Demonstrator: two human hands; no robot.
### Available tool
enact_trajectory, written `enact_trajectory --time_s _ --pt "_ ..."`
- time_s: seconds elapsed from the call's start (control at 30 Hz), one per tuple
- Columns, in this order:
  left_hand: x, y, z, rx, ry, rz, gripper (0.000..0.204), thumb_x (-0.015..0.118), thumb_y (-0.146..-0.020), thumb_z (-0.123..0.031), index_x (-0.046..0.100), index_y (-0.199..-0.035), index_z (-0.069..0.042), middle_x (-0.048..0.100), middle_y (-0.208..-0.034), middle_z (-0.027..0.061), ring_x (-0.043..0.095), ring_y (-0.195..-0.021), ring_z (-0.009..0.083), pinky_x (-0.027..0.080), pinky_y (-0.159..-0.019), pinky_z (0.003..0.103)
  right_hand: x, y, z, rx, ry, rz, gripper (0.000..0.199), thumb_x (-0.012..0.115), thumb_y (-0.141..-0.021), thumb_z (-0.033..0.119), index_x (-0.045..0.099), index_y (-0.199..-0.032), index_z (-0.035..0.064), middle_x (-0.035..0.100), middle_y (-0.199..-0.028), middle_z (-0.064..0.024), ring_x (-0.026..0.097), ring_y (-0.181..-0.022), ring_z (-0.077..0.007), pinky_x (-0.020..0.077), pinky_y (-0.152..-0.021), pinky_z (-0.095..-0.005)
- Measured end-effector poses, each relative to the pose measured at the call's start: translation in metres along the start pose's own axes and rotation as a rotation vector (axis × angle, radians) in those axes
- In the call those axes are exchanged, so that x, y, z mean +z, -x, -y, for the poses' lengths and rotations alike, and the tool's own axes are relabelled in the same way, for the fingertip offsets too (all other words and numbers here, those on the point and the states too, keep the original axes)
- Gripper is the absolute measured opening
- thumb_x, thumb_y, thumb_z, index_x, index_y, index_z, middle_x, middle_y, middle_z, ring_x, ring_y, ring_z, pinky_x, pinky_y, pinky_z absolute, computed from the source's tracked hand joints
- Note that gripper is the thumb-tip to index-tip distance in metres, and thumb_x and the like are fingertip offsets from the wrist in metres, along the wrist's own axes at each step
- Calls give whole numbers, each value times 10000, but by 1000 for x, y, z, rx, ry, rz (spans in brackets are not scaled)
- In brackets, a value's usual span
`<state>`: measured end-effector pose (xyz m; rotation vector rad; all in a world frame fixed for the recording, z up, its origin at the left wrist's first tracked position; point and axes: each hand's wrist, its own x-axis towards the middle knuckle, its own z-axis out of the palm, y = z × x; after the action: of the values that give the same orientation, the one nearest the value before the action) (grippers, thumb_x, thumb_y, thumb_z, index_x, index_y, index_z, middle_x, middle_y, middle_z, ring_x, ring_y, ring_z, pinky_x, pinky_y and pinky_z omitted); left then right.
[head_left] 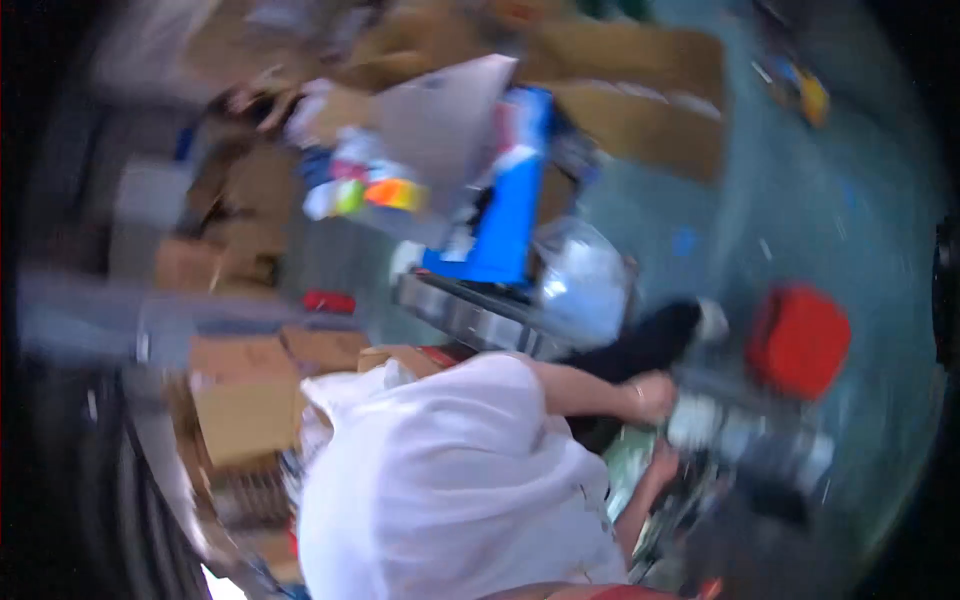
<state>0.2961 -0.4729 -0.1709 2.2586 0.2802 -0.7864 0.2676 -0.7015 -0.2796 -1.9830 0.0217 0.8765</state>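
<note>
Blurring smears nearly everything. Person in white top (450, 480) fills lower centre, bent toward 3 o'clock; whose arms these are, can't tell. One hand (655, 395) reaches a pale blurred object (700, 420) just beside it; other hand (662, 465) sits lower, approx 5 o'clock. Fingers apart or together: can't tell. Red container (798, 340) lies at 3 o'clock, blue box (505, 215) at 12, cardboard boxes (250, 415) at 9.
</note>
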Motion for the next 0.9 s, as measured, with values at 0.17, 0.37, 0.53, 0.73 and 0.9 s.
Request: enact_trajectory --time_s 0.17,0.37,0.53,0.73,0.9 --pt "29 -17 49 117 -61 -181 175 535 -775 -195 597 -821 -38 609 -856 129 574 -786 294 478 -726 385 23 21 30 -341 368 -212 460 714 -688 371 579 -931 3 614 -838 -213 578 -800 -397 459 -670 -433" --pt "60 -89 27 -220 815 6 252 548 -863 -237 626 -992 -35 629 -906 6 563 -774 89 443 -647 229 -9 112 2 574 379 -182 312 593 -798 356 519 -853 59 605 -814 -189 574 -787 -400 456 -670 -488" --pt "107 -190 61 370 894 109 361 527 -869 -283 515 -1159 -68 539 -1162 62 511 -1064 177 417 -792 292 10 164 -24 765 263 -128 229 539 -824 304 516 -877 83 612 -840 -166 588 -791 -385 465 -656 -475" --pt "127 -236 -11 -289 869 195 306 528 -869 -222 489 -1117 -48 571 -1045 96 557 -960 208 482 -712 361 63 212 -23 874 -74 -379 227 561 -815 287 513 -787 67 598 -795 -175 573 -775 -397 448 -642 -495" --pt "140 -211 -12 -355 894 -22 172 522 -861 -152 530 -984 -32 586 -735 54 556 -543 143 443 -427 276 78 225 -20 830 238 -236 185 574 -809 236 501 -818 66 594 -810 -143 582 -746 -368 461 -625 -475"
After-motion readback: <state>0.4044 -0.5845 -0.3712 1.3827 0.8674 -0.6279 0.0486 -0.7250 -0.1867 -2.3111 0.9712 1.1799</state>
